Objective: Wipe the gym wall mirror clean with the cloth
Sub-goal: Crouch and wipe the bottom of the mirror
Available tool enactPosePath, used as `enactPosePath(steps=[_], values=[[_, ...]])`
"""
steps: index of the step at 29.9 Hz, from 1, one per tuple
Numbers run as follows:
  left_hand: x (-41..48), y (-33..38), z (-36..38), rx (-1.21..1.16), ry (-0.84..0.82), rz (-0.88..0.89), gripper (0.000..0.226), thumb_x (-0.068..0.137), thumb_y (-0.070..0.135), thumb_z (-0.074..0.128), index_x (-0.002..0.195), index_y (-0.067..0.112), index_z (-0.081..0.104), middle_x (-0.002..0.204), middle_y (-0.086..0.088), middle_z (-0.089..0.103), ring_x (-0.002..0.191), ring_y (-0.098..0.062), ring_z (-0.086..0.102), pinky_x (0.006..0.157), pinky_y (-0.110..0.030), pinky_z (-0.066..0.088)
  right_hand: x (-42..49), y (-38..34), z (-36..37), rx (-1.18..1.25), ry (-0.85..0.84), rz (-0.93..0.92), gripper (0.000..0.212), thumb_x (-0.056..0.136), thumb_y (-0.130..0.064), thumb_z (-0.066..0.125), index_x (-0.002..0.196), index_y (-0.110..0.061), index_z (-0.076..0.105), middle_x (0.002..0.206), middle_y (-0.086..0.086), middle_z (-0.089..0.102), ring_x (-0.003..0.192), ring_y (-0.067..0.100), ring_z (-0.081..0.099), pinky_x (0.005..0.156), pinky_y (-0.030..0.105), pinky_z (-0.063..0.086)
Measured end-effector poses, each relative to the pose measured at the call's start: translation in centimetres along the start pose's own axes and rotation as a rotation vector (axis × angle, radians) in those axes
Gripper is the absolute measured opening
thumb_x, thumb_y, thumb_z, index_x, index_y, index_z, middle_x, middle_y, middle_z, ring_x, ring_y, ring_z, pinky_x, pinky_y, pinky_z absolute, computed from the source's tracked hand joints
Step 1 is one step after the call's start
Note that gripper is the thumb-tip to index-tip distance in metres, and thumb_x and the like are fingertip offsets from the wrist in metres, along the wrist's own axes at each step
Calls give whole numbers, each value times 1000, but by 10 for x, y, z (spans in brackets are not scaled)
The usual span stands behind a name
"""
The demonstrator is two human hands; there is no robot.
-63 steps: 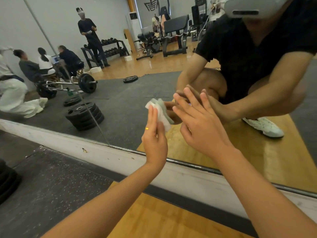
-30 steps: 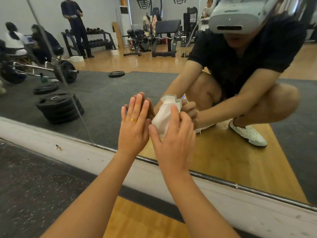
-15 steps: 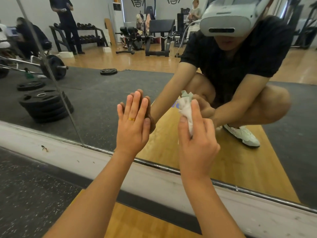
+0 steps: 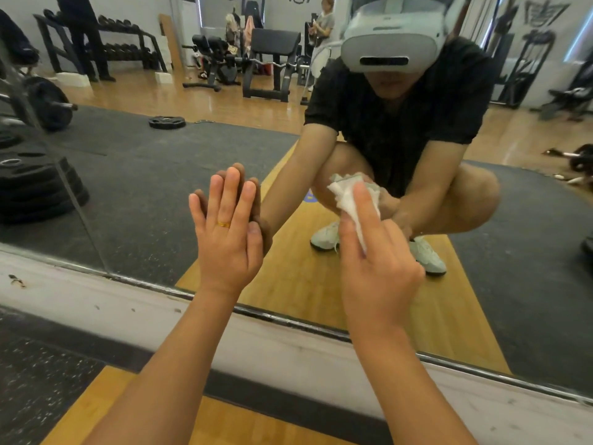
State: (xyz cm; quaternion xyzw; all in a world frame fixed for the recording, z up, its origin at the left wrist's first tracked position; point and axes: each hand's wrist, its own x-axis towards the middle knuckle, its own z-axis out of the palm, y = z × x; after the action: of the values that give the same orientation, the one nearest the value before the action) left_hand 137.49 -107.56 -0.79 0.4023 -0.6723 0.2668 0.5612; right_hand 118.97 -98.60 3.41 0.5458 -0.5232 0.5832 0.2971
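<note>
Mirror (image 4: pixel 144 187) fills the upper two thirds of the frame. Its metal bottom edge (image 4: pixel 288 319) runs from mid left down to lower right, above a scuffed white wall strip (image 4: pixel 96 303).

Reflected in the glass: stack of weight plates (image 4: pixel 29 187) at the left edge and a crouching person at upper right.

Left hand (image 4: pixel 226 232), centre frame: flat on the glass, fingers straight and together, palm meeting its own reflection. Holds nothing; reads as a brace.

Right hand (image 4: pixel 375 261), right of centre and apart from the left: grips the cloth (image 4: pixel 348 195), with one finger laid straight along its back. The other fingers are hidden behind the hand.

Cloth: white, wadded, at the top of the right hand. It sits between fingertip and glass and appears to touch the mirror. Its long axis runs from upper left to lower right, along the finger.

Ring (image 4: pixel 223 224): gold, on the left hand.

Judgement: the next stroke belongs to the right hand. The glass is free above and to the right. A sweep to the left would meet the braced left hand, and a downward one would end at the metal edge.
</note>
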Motion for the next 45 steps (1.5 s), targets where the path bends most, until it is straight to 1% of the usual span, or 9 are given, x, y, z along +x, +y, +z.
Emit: enactPosePath(steps=[7,12,17,22,26,34,39,42,45], values=[[-3,2,5,0,66,-18,53,110,31,22,161,18,25,172,11,0,159,-15,2,127,-47,-3,-12,-11,6,25,-123,-53,37,106,-34,57,138,-18,66,72,2,60,53,19,52,45,32,46],[-21,7,9,-16,53,-111,56,111,29,24,165,27,11,172,11,-4,159,-14,-2,127,-44,-5,16,15,-22,64,112,183,37,107,-33,56,141,-19,58,99,9,76,80,24,72,65,44,59],[-17,7,6,-26,23,-104,56,111,30,23,165,29,9,172,12,-5,158,-12,-4,127,-42,-7,-2,3,-9,93,-35,58,41,107,-32,56,145,-18,49,79,5,68,60,20,59,51,41,54],[-15,24,-5,-43,-49,-228,56,108,19,31,162,12,20,166,-24,17,158,-15,-5,127,-46,-5,2,14,-19,160,-93,88,39,107,-37,51,143,-23,57,78,0,66,60,17,58,50,37,51],[-11,49,-21,-115,-129,-336,58,107,14,37,161,6,21,170,-11,7,159,-23,-2,128,-51,0,9,8,-34,170,-150,204,41,108,-42,45,144,-29,61,79,-4,61,64,14,53,52,31,43],[30,98,-31,-104,-138,294,48,105,14,46,150,-1,40,158,-17,36,155,-26,26,122,-62,20,33,25,-62,299,-34,445,30,104,-35,60,131,-23,52,110,-2,70,88,17,65,66,35,54],[40,119,6,-68,-62,266,52,107,17,40,156,2,32,164,-13,27,157,-23,19,124,-57,12,18,36,-64,263,-153,254,28,106,-36,53,122,-17,65,99,-1,70,81,16,64,64,21,44],[33,120,21,-4,-32,243,58,107,18,37,161,7,22,170,-4,10,158,-21,10,126,-52,3,12,49,-69,165,-251,108,29,105,-40,54,123,-21,66,95,4,70,77,25,67,59,32,52],[31,123,27,13,-5,225,55,107,19,32,160,6,26,171,1,5,159,-19,7,126,-51,1,34,77,-83,136,-99,146,28,104,-36,58,122,-17,68,96,6,71,81,26,66,64,37,49]])
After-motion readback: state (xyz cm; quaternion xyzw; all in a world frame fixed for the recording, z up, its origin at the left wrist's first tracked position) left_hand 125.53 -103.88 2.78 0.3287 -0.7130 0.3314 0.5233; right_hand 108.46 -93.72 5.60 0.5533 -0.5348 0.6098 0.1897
